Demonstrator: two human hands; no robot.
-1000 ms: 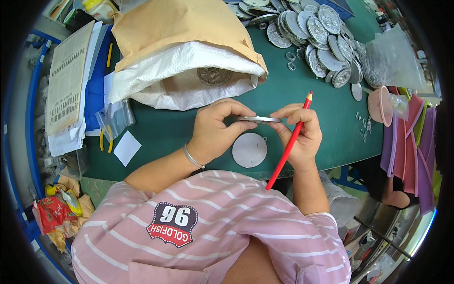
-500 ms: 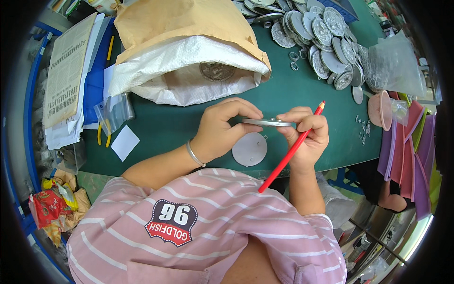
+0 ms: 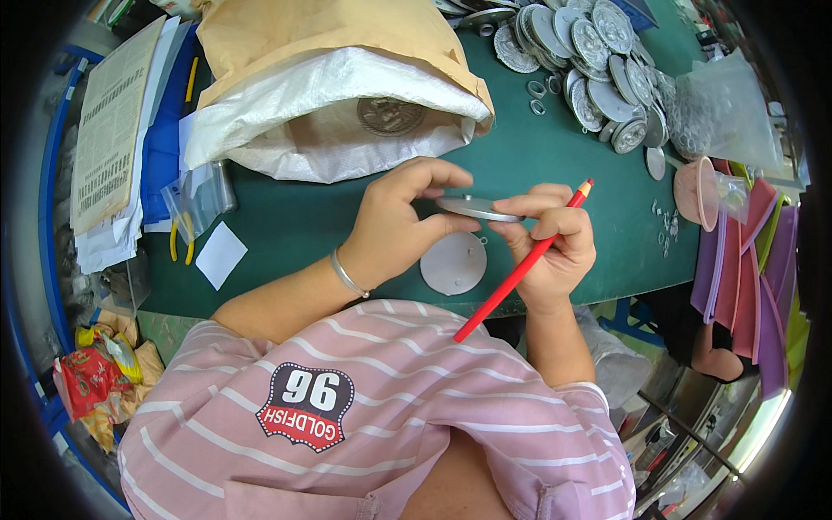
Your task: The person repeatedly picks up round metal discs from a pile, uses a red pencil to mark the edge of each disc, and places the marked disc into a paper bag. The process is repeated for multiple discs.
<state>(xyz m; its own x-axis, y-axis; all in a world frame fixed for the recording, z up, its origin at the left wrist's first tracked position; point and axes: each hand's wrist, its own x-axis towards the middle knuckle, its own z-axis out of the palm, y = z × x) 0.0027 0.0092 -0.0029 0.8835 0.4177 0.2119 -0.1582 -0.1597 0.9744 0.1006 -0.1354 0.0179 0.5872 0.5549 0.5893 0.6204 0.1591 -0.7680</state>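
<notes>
A round grey metal medallion (image 3: 468, 206) is tilted in front of me, its upper face showing a small peg. My right hand (image 3: 555, 238) pinches its right edge between thumb and fingers. Across the same hand lies a red pencil (image 3: 520, 269), tucked between the fingers, tip up and right. Around the medallion's left side, my left hand (image 3: 399, 212) is open, with fingers above and thumb below, apart from each other. Below the hands a second medallion (image 3: 453, 263) with a small ring at its edge rests flat, plain side up, on the green table (image 3: 347, 286).
Beyond my hands lies a paper sack with white lining (image 3: 338, 78), a medallion (image 3: 390, 114) at its mouth. Medallions are heaped (image 3: 598, 61) at back right, near loose rings (image 3: 537, 90) and a pink basket (image 3: 696, 195). Papers (image 3: 121, 130) and yellow-handled pliers (image 3: 182, 240) lie left.
The medallion has tipped, so more of its upper face shows. My left fingers have come off its edge and spread, while my right hand keeps hold. The whole view has shifted slightly.
</notes>
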